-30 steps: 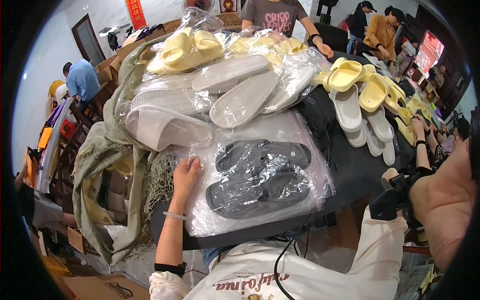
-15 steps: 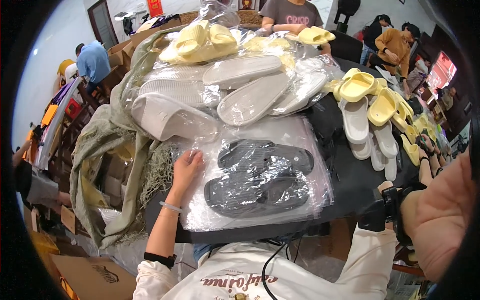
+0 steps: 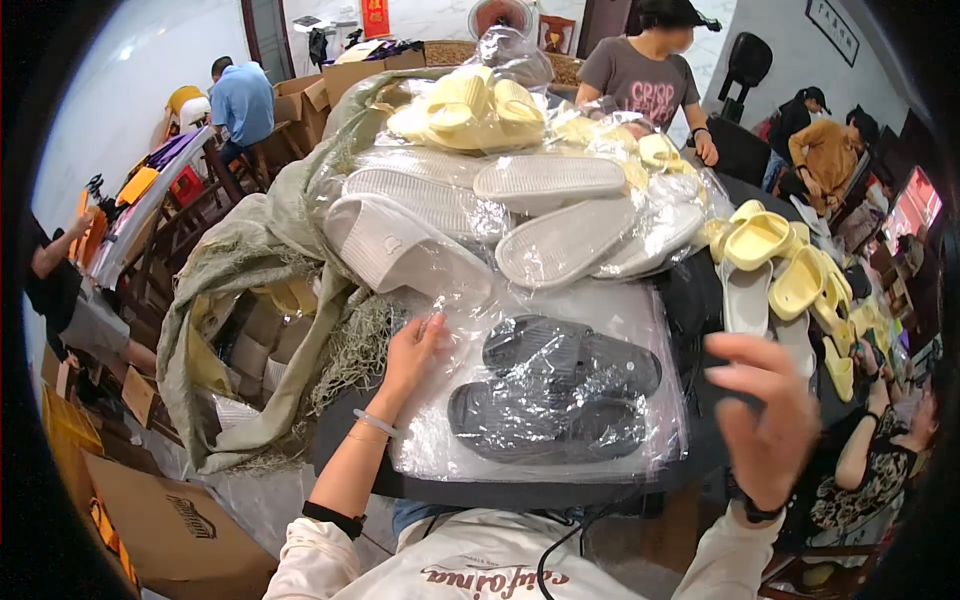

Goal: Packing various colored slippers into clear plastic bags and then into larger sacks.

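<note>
A pair of dark grey slippers lies inside a clear plastic bag on top of a stack of flat bags. At the left edge of this bag is my left hand, its fingers bent and pressed together on the plastic. My right hand is raised to the right of the bag, its fingers apart and holding nothing. Just beyond the bag, a bagged grey-white slipper leans on a pile of other bagged grey-white slippers.
Bagged yellow slippers top the pile. Loose yellow slippers and a white slipper lie at the right. A frayed green woven sack slumps at the left. A cardboard box stands below. Several people are around, one across the table.
My right hand has come in from the far right edge toward the bag. My left hand stays at the bag's left edge. The whole view has shifted.
</note>
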A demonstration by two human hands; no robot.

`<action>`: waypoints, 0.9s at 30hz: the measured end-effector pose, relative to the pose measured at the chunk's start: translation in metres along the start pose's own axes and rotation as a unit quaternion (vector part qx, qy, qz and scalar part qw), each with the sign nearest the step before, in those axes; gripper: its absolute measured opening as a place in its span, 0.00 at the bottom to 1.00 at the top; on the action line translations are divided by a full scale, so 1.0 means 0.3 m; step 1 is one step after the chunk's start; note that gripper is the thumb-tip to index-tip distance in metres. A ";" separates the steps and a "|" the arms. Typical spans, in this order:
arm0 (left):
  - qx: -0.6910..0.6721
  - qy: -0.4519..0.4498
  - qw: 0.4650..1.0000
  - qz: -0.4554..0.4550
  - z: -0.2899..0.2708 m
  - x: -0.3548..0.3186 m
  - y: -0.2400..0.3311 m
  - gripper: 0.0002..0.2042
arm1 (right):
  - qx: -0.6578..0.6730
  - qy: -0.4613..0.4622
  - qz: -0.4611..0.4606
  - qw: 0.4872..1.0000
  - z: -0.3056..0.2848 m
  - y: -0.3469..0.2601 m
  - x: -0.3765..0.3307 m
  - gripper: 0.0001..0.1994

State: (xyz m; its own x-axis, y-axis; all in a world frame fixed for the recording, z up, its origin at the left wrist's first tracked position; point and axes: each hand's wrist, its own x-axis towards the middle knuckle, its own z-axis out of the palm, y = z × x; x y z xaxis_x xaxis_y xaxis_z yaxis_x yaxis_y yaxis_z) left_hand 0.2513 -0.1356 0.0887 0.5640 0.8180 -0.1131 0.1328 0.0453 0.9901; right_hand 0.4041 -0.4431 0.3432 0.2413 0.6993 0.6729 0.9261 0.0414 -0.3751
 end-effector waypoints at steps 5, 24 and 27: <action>-0.063 0.013 0.998 0.018 0.019 0.022 0.002 0.26 | -0.143 -0.373 0.210 0.892 0.095 0.376 -0.221 0.09; 0.025 0.113 0.991 0.061 0.040 0.016 -0.016 0.24 | -0.037 -0.238 -0.067 0.968 0.677 0.470 -0.259 0.18; 0.081 0.119 0.988 0.060 0.010 0.028 -0.003 0.23 | -0.001 -0.312 -0.008 0.950 0.595 0.473 -0.211 0.13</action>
State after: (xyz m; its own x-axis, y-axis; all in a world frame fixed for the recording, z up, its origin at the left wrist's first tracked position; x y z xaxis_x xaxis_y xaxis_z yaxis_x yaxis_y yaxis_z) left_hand 0.2584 -0.1304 0.0866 0.3795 0.9241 0.0457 0.2168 -0.1368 0.9666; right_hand 0.4686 -0.3541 0.1336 0.0087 0.9857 0.1683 0.9291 0.0542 -0.3659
